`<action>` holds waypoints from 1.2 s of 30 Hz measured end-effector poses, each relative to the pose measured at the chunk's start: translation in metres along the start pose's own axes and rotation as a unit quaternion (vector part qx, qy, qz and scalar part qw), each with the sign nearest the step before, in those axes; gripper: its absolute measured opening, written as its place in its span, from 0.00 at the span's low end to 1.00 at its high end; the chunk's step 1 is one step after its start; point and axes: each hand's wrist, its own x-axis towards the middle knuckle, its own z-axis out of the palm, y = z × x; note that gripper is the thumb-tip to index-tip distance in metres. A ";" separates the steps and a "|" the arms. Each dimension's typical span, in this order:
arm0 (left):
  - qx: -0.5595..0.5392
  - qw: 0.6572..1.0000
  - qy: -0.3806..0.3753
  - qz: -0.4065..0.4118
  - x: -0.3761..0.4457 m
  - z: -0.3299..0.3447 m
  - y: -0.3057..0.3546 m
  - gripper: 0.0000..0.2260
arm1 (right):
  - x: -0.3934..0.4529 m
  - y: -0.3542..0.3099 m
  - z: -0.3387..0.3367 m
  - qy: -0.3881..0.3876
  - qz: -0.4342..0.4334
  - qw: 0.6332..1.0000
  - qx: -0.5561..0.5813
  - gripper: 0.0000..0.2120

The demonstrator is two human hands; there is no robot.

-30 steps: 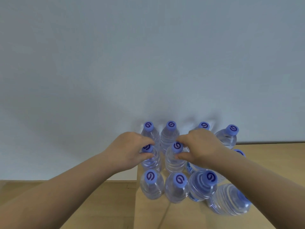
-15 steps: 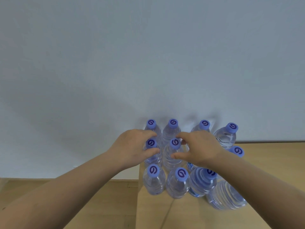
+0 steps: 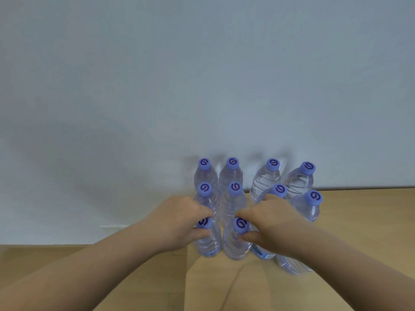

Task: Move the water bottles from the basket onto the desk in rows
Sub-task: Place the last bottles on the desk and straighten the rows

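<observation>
The pale wooden bench (image 3: 359,221) is being used as the standing surface, its back edge being set against the plain grey-white wall (image 3: 202,75), the landmark for what follows. The clear plastic water bottles with purple caps (image 3: 232,176) are being kept upright in rows running along that wall: four are being stood just in front of the wall, four more in the row next out from it, and a third row is being formed farthest from the wall. The upright, shoulder-to-shoulder packing is probably being chosen so the rows stay straight and nothing rolls.

In that farthest row, the left front bottle (image 3: 207,240) is being grasped by the left hand (image 3: 179,223), with thumb and fingers closed round its neck just under the cap. The neighbouring front bottle (image 3: 237,243) is being grasped the same way by the right hand (image 3: 269,223). The necks are likely being pinched so both bases can be nudged into line together. Two further bottles of that row are being partly hidden under the right forearm. No basket is being shown.
</observation>
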 end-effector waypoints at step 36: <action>-0.036 0.999 0.038 0.014 0.208 -0.015 0.047 0.15 | 0.002 0.172 0.022 0.182 0.234 0.926 0.233 0.14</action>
